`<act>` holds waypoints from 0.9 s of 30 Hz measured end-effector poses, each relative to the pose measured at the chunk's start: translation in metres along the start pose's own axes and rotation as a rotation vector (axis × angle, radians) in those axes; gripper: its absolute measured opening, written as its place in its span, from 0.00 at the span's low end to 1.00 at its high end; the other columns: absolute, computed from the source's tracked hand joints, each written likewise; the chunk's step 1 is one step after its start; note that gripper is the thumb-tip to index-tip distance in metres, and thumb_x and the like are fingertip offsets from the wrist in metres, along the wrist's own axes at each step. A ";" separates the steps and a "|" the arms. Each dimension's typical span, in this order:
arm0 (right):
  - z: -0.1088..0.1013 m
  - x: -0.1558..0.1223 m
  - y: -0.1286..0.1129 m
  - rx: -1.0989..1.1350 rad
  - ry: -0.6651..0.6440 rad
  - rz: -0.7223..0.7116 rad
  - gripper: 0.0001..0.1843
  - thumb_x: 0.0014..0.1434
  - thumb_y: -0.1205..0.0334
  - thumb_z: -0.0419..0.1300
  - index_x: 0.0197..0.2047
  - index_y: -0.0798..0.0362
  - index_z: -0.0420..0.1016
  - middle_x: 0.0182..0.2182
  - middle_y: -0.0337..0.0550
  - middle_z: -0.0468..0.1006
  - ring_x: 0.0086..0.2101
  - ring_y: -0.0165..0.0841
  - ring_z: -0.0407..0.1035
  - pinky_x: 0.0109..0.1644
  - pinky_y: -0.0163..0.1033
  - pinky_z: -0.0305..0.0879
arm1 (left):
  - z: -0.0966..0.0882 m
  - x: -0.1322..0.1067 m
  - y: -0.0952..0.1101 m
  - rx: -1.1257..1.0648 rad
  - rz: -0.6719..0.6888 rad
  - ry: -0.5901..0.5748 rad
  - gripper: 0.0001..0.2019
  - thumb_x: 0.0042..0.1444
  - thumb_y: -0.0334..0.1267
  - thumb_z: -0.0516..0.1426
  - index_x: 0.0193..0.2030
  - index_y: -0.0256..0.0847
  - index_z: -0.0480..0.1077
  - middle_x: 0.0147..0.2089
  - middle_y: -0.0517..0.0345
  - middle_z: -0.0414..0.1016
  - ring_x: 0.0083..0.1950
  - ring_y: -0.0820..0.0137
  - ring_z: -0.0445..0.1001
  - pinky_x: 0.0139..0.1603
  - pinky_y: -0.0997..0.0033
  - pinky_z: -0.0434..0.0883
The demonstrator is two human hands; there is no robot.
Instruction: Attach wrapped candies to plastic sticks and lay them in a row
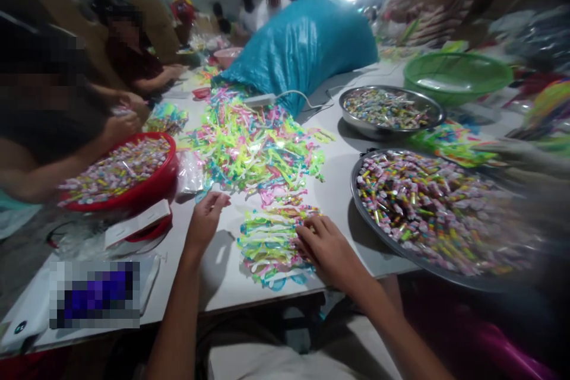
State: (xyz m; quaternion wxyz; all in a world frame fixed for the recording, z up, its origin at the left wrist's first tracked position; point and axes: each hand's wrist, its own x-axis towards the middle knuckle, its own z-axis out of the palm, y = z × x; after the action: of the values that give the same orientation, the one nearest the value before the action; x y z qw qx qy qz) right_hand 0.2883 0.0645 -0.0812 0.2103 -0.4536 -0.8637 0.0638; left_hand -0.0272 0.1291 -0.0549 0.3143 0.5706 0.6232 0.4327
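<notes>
Crowded workroom, long white table [225, 288]. Right hand [327, 249] lies spread flat, fingertips on a small stack of neon plastic pieces [267, 237]. Left hand [205, 219] is half-curled and apparently empty, just left of the stack. Risk: the table edge is close on the wrist side, so a careless sweep probably knocks pieces off.

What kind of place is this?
Probably a hand-packing workshop: people around a long white table, heaps of neon plastic pieces, round metal trays of small wrapped sweets, a big blue plastic sack.

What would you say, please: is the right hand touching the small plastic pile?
Touching: the head view shows the right hand with fingers resting on the small pile.
</notes>
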 end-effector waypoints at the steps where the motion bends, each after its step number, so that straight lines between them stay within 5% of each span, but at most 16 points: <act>1: 0.003 0.001 -0.001 -0.010 0.018 0.009 0.11 0.77 0.60 0.55 0.55 0.55 0.73 0.53 0.56 0.72 0.52 0.49 0.65 0.56 0.55 0.67 | 0.007 0.013 0.002 0.062 0.037 -0.083 0.21 0.65 0.56 0.55 0.42 0.39 0.76 0.43 0.52 0.80 0.46 0.66 0.77 0.49 0.69 0.70; 4: -0.003 -0.006 -0.001 -0.011 0.058 0.028 0.16 0.76 0.60 0.56 0.62 0.55 0.69 0.58 0.56 0.70 0.57 0.50 0.62 0.61 0.56 0.65 | 0.035 0.051 0.009 0.279 0.161 -0.284 0.16 0.66 0.51 0.56 0.44 0.42 0.78 0.46 0.53 0.81 0.49 0.66 0.77 0.54 0.68 0.69; 8: -0.042 -0.038 0.033 -0.016 0.085 0.034 0.17 0.74 0.68 0.54 0.63 0.53 0.67 0.55 0.51 0.73 0.56 0.46 0.63 0.60 0.50 0.65 | 0.066 0.091 0.006 0.555 0.225 -0.330 0.09 0.62 0.41 0.59 0.44 0.40 0.75 0.49 0.49 0.78 0.52 0.64 0.73 0.56 0.66 0.67; 12: -0.093 -0.070 0.093 -0.227 0.184 0.137 0.11 0.76 0.65 0.53 0.57 0.54 0.71 0.48 0.49 0.76 0.50 0.44 0.66 0.56 0.48 0.65 | 0.077 0.105 -0.005 0.684 0.243 -0.394 0.06 0.62 0.34 0.55 0.41 0.41 0.73 0.46 0.51 0.76 0.48 0.66 0.73 0.52 0.69 0.66; 15: -0.117 -0.072 0.117 -0.366 0.076 0.259 0.11 0.76 0.59 0.54 0.52 0.54 0.75 0.47 0.50 0.77 0.50 0.46 0.67 0.57 0.49 0.64 | 0.076 0.104 -0.009 0.702 0.254 -0.433 0.07 0.60 0.30 0.53 0.38 0.40 0.72 0.45 0.51 0.76 0.47 0.67 0.72 0.49 0.70 0.64; 21: -0.103 -0.031 0.112 -0.446 -0.111 0.427 0.15 0.78 0.54 0.52 0.51 0.52 0.77 0.45 0.47 0.79 0.42 0.38 0.74 0.43 0.40 0.61 | 0.056 0.094 -0.013 0.692 0.164 -0.443 0.06 0.61 0.35 0.52 0.34 0.40 0.68 0.32 0.57 0.70 0.31 0.71 0.64 0.37 0.71 0.57; 27: -0.082 -0.006 0.114 -0.418 -0.137 0.578 0.12 0.72 0.60 0.56 0.40 0.57 0.77 0.38 0.55 0.82 0.37 0.43 0.76 0.34 0.40 0.52 | 0.023 0.071 -0.023 0.582 0.071 -0.467 0.18 0.65 0.51 0.59 0.33 0.37 0.70 0.30 0.62 0.68 0.32 0.76 0.64 0.41 0.72 0.66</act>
State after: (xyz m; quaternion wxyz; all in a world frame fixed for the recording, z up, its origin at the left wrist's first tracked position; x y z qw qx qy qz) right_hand 0.4115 0.1194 -0.0432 0.0278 -0.7068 -0.7064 -0.0270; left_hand -0.0282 0.2031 -0.0783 0.2571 0.7408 0.6115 0.1062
